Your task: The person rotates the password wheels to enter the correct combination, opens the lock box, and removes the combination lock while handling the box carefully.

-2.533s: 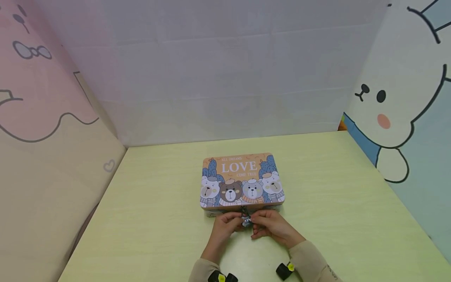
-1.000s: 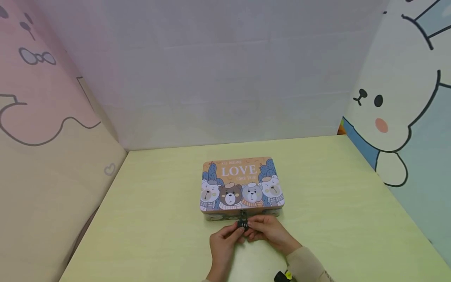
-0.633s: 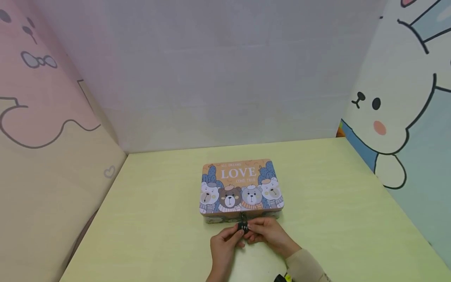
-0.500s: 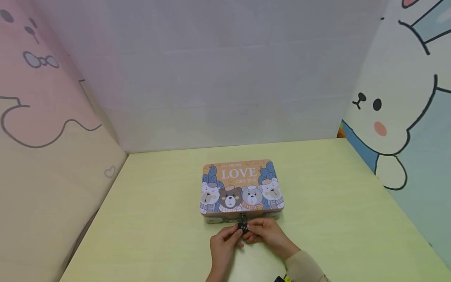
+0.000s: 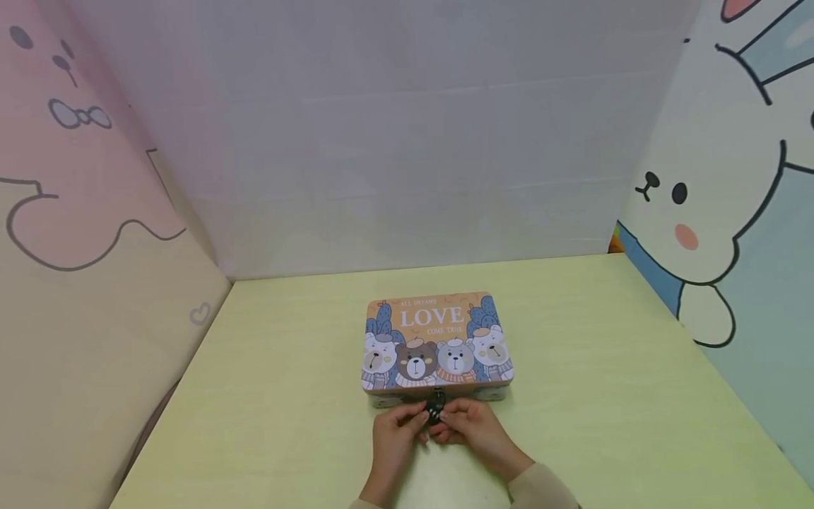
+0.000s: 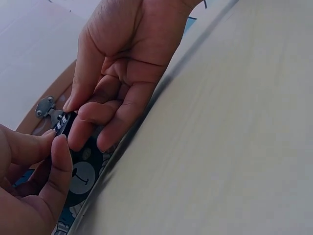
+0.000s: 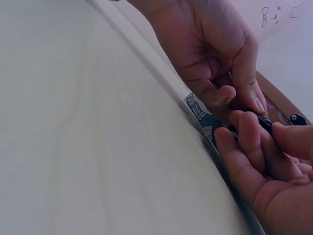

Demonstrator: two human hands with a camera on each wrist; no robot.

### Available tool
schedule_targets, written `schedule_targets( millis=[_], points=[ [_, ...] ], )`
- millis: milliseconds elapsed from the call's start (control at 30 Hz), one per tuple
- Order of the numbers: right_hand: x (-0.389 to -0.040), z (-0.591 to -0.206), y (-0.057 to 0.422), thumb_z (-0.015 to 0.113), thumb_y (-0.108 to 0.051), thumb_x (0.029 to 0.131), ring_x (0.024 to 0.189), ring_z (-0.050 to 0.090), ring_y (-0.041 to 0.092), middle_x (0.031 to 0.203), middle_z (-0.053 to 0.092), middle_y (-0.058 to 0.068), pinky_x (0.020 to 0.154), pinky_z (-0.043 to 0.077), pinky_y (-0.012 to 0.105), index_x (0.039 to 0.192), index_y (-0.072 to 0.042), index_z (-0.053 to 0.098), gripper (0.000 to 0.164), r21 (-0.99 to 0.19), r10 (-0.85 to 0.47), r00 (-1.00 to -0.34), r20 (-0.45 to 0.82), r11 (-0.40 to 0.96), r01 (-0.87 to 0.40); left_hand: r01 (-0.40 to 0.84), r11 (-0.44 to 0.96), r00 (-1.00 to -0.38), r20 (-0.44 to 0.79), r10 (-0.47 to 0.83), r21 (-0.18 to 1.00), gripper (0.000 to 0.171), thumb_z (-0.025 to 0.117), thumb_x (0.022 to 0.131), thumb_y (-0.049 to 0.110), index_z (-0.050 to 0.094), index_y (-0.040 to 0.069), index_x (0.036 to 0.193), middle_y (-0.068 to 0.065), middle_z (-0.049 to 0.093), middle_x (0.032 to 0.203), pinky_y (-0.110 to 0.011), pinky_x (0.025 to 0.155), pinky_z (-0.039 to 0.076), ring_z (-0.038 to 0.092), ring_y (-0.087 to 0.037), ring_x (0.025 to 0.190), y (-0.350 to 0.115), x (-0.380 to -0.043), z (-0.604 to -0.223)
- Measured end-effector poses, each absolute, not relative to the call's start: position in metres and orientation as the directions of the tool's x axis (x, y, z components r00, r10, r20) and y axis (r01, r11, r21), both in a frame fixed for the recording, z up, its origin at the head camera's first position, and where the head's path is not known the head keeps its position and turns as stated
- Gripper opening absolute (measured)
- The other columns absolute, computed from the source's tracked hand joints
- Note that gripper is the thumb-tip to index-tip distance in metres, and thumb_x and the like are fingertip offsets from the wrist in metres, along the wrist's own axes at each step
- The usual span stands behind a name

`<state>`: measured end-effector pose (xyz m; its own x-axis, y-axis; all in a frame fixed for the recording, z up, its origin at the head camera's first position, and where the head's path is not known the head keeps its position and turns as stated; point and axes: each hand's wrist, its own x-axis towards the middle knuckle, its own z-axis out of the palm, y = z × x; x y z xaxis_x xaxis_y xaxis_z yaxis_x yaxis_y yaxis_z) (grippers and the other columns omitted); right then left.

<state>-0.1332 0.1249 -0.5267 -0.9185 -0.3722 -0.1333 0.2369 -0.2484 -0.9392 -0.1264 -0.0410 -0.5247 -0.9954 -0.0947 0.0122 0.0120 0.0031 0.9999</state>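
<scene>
A small black combination padlock (image 5: pixel 434 413) hangs at the latch on the front of a printed tin box (image 5: pixel 432 325) with bears and the word LOVE on its lid. My left hand (image 5: pixel 391 438) pinches the padlock from the left between thumb and finger. From the right, the thumb and fingertips of my right hand (image 5: pixel 477 433) grip its other side. In the left wrist view, the padlock's number dials (image 6: pixel 62 122) show between both thumbs, beside the metal latch (image 6: pixel 45 106). Fingers cover much of the padlock (image 7: pixel 264 121) in the right wrist view.
The box's lid is down, and it stands on a pale yellow table (image 5: pixel 286 396). A whitish cloth wall (image 5: pixel 407 155) rises behind. Cartoon-printed panels stand at the left (image 5: pixel 95 339) and right (image 5: pixel 718 240).
Both hands stay on the padlock. It has turned and tilted a little, and my right fingers have shifted along it. The whole head view has slid slightly downward.
</scene>
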Motion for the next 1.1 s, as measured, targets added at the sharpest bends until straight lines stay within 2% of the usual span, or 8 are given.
schedule_targets(
  millis=[300,700,1100],
  points=[
    [-0.130,-0.526,0.119,0.052,0.003,0.098,0.077,0.072,0.015,0.093,0.070,0.026,0.075,0.059,0.028,0.098,0.016,0.055,0.013,-0.941,-0.337,-0.933,-0.123,-0.258,0.217,0.000,0.041,-0.998,0.003,-0.064,0.999,0.014,0.073,0.081,-0.009,0.073,-0.012,0.095,-0.020,0.072,0.087,-0.018,0.046,0.046,0.057,-0.012,0.047,-0.046,-0.132,-0.521],
    [-0.126,-0.522,0.113,0.050,0.004,0.099,0.079,0.072,0.015,0.095,0.071,0.025,0.077,0.059,0.029,0.099,0.013,0.053,0.010,-0.930,-0.306,-0.942,-0.136,-0.289,0.228,-0.011,0.066,-0.998,-0.007,-0.059,0.998,0.013,0.070,0.082,-0.012,0.073,-0.013,0.095,-0.021,0.072,0.089,-0.020,0.048,0.050,0.057,-0.010,0.052,-0.046,-0.137,-0.520],
    [-0.124,-0.521,0.113,0.051,0.004,0.099,0.079,0.072,0.016,0.096,0.070,0.028,0.078,0.059,0.029,0.095,0.007,0.053,0.005,-0.925,-0.278,-0.951,-0.137,-0.307,0.223,0.053,0.092,-0.996,0.059,-0.065,0.994,0.012,0.071,0.083,-0.009,0.074,-0.011,0.095,-0.019,0.072,0.091,-0.023,0.052,0.054,0.061,-0.008,0.062,-0.041,-0.133,-0.516]
  ],
)
